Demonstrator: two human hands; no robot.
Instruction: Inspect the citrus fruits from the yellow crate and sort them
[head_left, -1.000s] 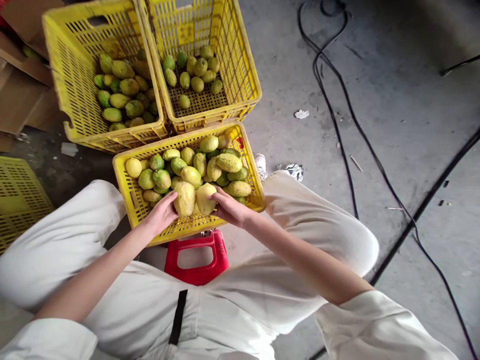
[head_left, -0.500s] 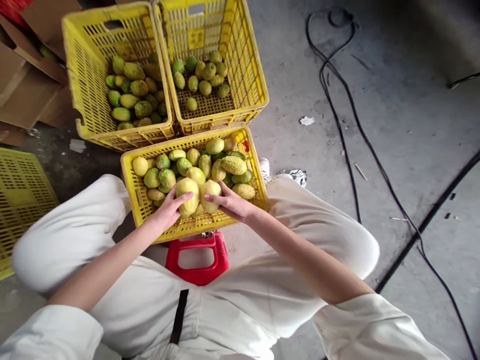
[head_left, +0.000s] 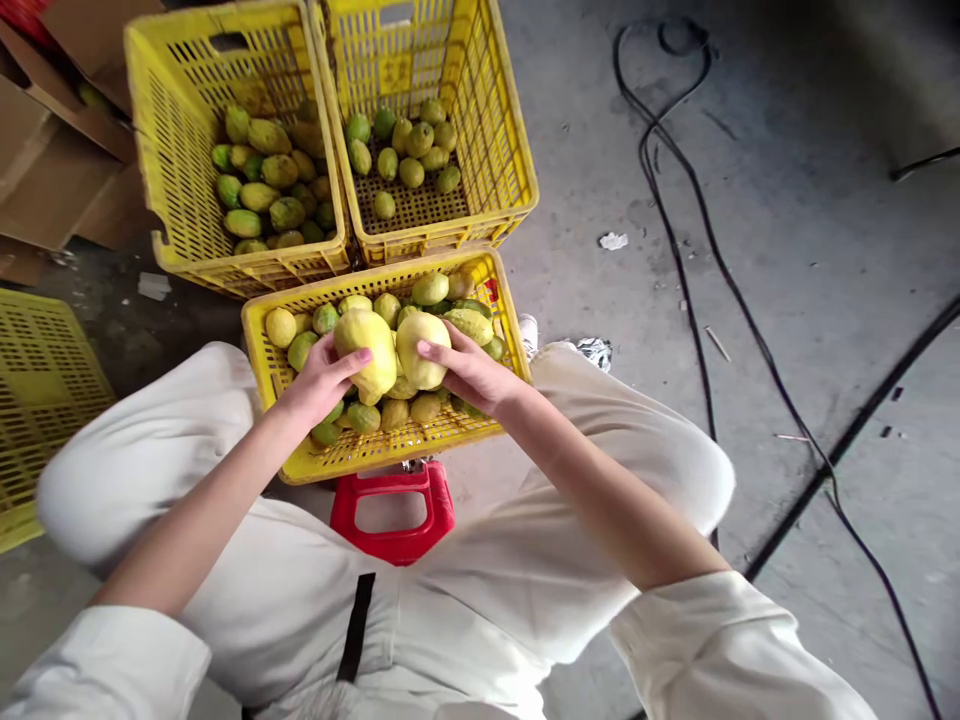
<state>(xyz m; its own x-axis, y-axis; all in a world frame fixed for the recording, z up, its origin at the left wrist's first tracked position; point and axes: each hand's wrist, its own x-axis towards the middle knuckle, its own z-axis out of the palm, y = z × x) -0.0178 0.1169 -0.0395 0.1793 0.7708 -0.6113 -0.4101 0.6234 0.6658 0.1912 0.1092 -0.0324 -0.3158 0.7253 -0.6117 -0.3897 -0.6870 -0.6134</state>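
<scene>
Both fruits lifted since before | left hand (head_left: 319,380) fingers grasp yellow fruit (head_left: 367,350) | right hand (head_left: 472,375) grasps pale fruit (head_left: 421,348), palms hidden

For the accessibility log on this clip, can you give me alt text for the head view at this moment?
A seated person in white holds a pale yellow fruit in each hand, left hand on the larger fruit and right hand on the rounder fruit, above a near yellow crate of green-yellow fruit. Two more yellow crates of fruit stand beyond it on a concrete floor crossed by black cables.
</scene>
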